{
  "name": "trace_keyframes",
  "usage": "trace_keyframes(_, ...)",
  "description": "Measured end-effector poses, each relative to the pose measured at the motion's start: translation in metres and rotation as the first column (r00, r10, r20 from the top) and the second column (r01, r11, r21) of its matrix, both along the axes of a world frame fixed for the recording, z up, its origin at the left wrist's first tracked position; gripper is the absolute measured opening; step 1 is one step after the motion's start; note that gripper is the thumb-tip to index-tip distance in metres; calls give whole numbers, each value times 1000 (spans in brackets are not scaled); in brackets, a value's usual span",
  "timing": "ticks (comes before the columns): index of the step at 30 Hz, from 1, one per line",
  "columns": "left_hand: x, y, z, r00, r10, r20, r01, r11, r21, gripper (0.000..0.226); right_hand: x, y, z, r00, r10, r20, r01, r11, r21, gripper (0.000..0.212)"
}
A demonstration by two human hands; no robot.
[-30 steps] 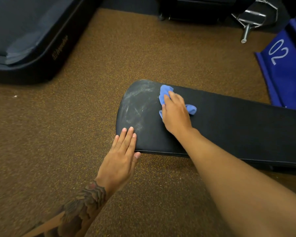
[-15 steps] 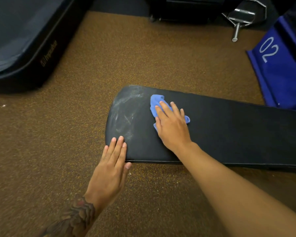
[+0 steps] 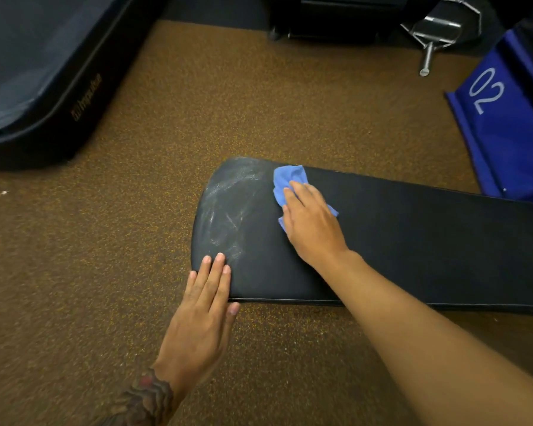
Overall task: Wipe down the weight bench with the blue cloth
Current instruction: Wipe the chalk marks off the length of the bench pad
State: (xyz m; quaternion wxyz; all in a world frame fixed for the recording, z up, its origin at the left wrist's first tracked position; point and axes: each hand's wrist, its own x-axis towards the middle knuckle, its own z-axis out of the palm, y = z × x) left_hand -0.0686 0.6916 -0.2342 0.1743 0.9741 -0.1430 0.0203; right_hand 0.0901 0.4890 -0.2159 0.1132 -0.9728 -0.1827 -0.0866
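A long black padded weight bench [image 3: 413,241] runs from the middle of the view out to the right. Its rounded left end carries whitish smears. The blue cloth [image 3: 288,179] lies bunched on the pad near the far edge. My right hand [image 3: 311,222] presses flat on the cloth with straight fingers and covers most of it. My left hand [image 3: 203,309] rests flat on the near left corner of the pad, its fingers straight and together.
Brown speckled floor surrounds the bench. A black treadmill base [image 3: 59,96] stands at the far left. A blue block marked 02 [image 3: 502,124] sits at the far right, with a metal bar [image 3: 428,53] and dark equipment behind.
My right hand has slid the cloth away from me toward the far edge of the pad, after pulling it nearer half a second ago. The left hand has stayed on the corner.
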Motion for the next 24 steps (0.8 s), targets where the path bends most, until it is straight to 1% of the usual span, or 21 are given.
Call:
trace_keyframes(2, 0, 0, 1, 1000, -2, -2, 2, 1000, 1, 57, 13, -15, 2, 995, -101, 20, 101, 995, 13, 40)
trace_keyframes(4, 0, 1, 1, 1000, -5, -2, 5, 1000, 1, 57, 35, -21, 6, 979, -203, -26, 204, 979, 7, 29)
trace_keyframes(7, 0, 1, -1, 1000, -8, -4, 8, 1000, -2, 56, 64, -11, 9, 961, -266, -75, 270, 961, 54, 24)
trace_keyframes(11, 1, 1, -3, 1000, -10, -1, 10, 1000, 6, 56, 78, 27, 12, 973, -199, -117, 215, 967, 140, 18)
trace_keyframes(15, 0, 0, -2, 1000, -8, 1, 8, 1000, 6, 56, 53, 48, 3, 997, 7, -78, -2, 998, 65, 20)
trace_keyframes(16, 1, 0, -3, 1000, -5, -4, 5, 1000, -2, 57, 42, 44, 0, 996, 57, -71, -53, 997, 61, 23)
trace_keyframes(18, 1, 0, -4, 1000, -2, -7, 2, 1000, -14, 57, 17, 29, -5, 991, 114, -65, -115, 993, -18, 37)
trace_keyframes(20, 1, 0, -5, 1000, -4, -1, 4, 1000, -17, 57, 2, 8, -10, 997, 64, -43, -66, 997, -37, 44)
trace_keyframes(22, 2, 1, -6, 1000, -6, 9, 7, 1000, -15, 57, 4, -6, -10, 999, -20, -31, 19, 999, -47, 48)
trace_keyframes(24, 3, 1, -6, 1000, -13, 11, 13, 1000, -17, 57, 20, -4, -7, 994, -102, -37, 101, 994, -45, 44)
